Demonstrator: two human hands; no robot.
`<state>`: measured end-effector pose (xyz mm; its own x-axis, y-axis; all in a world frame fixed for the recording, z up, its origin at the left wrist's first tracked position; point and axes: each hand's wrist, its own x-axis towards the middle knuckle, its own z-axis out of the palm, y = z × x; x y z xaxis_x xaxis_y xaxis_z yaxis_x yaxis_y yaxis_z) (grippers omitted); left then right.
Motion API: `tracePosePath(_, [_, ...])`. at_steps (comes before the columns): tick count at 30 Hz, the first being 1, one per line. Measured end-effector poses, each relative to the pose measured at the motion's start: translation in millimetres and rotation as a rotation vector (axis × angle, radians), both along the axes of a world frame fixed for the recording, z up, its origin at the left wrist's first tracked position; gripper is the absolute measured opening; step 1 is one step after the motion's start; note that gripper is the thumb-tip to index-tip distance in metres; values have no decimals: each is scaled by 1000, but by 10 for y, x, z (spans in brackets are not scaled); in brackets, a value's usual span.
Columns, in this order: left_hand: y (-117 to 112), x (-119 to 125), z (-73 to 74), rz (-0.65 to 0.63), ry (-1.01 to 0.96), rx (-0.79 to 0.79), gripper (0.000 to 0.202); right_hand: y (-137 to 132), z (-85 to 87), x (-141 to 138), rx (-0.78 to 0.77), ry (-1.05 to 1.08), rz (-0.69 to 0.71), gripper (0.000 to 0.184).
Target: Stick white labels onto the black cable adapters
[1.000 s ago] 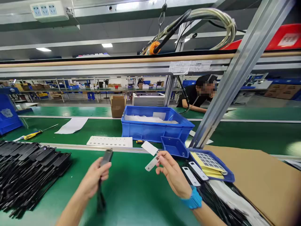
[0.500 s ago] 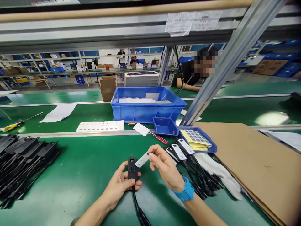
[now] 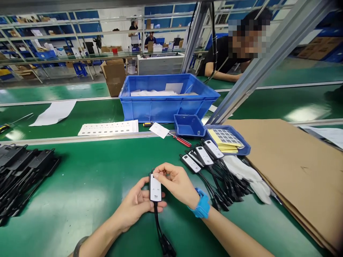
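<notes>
My left hand (image 3: 142,201) is closed around the sides of a small black controller box (image 3: 150,185), its cables (image 3: 158,225) hanging toward me. A white label (image 3: 155,189) printed with "153" now covers the controller's front face. The fingers of my right hand (image 3: 174,180) pinch the label's top end against the controller; a blue band is on that wrist. To the right lie several controllers with white labels (image 3: 205,156), their black cables bunched together. At the left is a pile of black controllers (image 3: 40,159) on which I see no white labels.
Beyond my hands stand a large blue bin (image 3: 168,107), a small blue tray (image 3: 189,125) and a tray of yellow-backed sticker sheets (image 3: 226,139). A red screwdriver (image 3: 182,141), white gloves (image 3: 248,175) and a cardboard sheet (image 3: 292,171) lie about. Across the bench a person (image 3: 227,57) leans forward.
My right hand has brought the label left and down onto the controller, covering its small display and buttons. The whole view has tilted downward.
</notes>
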<state>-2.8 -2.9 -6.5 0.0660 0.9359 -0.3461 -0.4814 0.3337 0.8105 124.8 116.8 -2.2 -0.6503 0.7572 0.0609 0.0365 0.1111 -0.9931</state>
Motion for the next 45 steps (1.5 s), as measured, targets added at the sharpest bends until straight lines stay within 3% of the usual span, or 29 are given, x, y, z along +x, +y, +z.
tracePosePath(41, [-44,65,-62,-14,125,73,52,-119,-37,36,135,-63,-138,6])
tracePosePath(45, [-55,63,-80,-9,127,87,50,-128,-37,50,96,-50,-135,22])
